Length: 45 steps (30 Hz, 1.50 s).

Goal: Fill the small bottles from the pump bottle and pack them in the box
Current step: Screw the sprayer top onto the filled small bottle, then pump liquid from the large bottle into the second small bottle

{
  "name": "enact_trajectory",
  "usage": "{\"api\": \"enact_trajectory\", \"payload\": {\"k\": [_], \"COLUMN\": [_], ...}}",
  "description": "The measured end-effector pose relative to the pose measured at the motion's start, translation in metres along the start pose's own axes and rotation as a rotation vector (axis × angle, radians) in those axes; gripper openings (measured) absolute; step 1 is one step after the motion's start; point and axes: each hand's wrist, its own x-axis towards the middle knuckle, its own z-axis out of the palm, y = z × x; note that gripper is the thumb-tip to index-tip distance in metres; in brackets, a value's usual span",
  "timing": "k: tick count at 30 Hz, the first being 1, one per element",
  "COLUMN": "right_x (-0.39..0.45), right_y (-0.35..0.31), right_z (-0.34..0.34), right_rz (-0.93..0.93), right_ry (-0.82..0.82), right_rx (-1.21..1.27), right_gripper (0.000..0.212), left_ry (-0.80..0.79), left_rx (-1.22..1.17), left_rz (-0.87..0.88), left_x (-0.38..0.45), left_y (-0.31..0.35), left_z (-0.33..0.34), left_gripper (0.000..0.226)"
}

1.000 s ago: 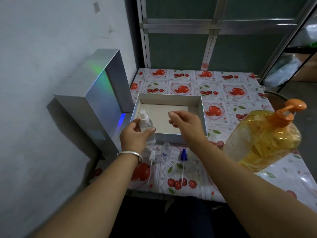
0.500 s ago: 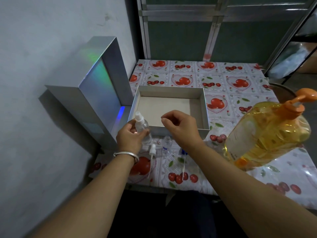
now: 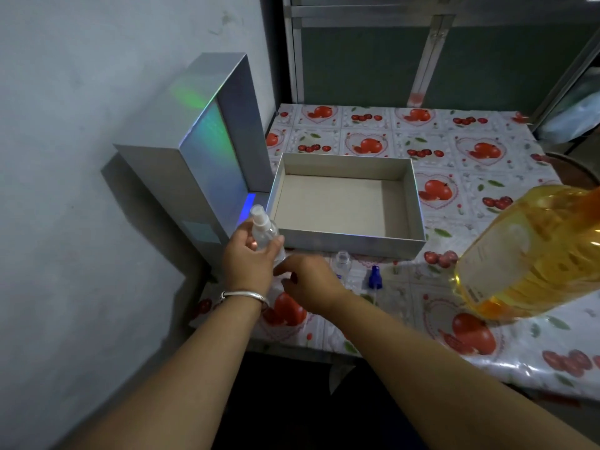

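Holding a capped small bottle [image 3: 264,230] upright in the left hand [image 3: 250,259], fingers closed around its body, just outside the near left corner of the box [image 3: 354,244]. Reaching with the right hand [image 3: 308,282] down to the counter [image 3: 406,319] beside the left wrist, fingers curled; impossible to tell whether gripping anything. Nothing packed in the box yet.

To do this step well: keep the held bottle vertical and check the white sprayer for tightness before laying it into the box. Take care not to knock over the open small bottle [image 3: 343,261] standing just right of the right hand, nor to push away the blue sprayer cap [image 3: 375,277] near it. Leave the pump bottle [image 3: 535,251] well apart on the right until needed.

On the pump bottle, only dark print near the base, too blurred to read. No brand readable on the silver lid [image 3: 211,151].
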Motion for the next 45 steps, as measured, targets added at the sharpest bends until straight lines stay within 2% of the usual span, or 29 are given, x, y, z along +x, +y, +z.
{"api": "enact_trajectory", "payload": {"k": [2, 5, 8, 11, 15, 23, 28, 32, 36, 38, 41, 43, 45], "right_x": [0.005, 0.01, 0.016, 0.021, 0.021, -0.001, -0.019, -0.022, -0.026, -0.029, -0.035, -0.04, -0.045], "right_y": [0.001, 0.0, -0.001, 0.003, 0.004, 0.012, 0.014, 0.014, 0.01, 0.01, 0.007, 0.003, -0.002], "right_z": [0.011, 0.019, 0.027, 0.035, 0.035, 0.015, 0.005, -0.001, -0.013, -0.021, -0.036, -0.047, -0.059], "right_rz": [-0.01, -0.05, -0.032, 0.005, -0.056, -0.194, -0.144, -0.076, -0.018, -0.005, 0.008, 0.016, 0.023], "right_ry": [-0.097, -0.15, -0.16, -0.166, -0.182, -0.15, -0.094, -0.036, 0.015, 0.061, 0.124, 0.16, 0.182], "right_rx": [-0.092, -0.188, -0.304, -0.346, -0.478, -0.593, -0.505, -0.279, -0.044, 0.012, 0.053, 0.105, 0.131], "right_gripper": [0.041, 0.049, 0.042, 0.044, 0.031, 0.039, 0.046, 0.045, 0.053, 0.045, 0.03, 0.028, 0.029], "left_ry": [-0.009, -0.025, -0.043, -0.049, -0.061, -0.107, -0.128, -0.189, -0.244, -0.247, -0.253, -0.229, -0.139], "left_rx": [0.01, -0.005, -0.009, 0.0, 0.015, 0.1, 0.111, 0.145, 0.131, 0.132, 0.142, 0.113, 0.135], "left_rz": [0.0, 0.0, 0.002, 0.0, -0.03, -0.076, -0.118, -0.133, -0.194, -0.202, -0.183, -0.188, -0.201], "left_x": [0.0, 0.0, 0.001, 0.002, 0.004, 0.008, 0.006, 0.008, 0.009, 0.008, 0.001, -0.007, -0.015], "left_y": [-0.004, -0.005, -0.003, 0.001, 0.003, -0.004, -0.004, -0.001, 0.001, 0.005, 0.012, 0.018, 0.026], "left_z": [0.0, 0.002, 0.005, 0.008, 0.012, 0.021, 0.028, 0.03, 0.026, 0.024, 0.02, 0.016, 0.013], "left_gripper": [0.038, 0.037, 0.033, 0.031, 0.031, 0.032, 0.034, 0.039, 0.051, 0.05, 0.036, 0.031, 0.032]}}
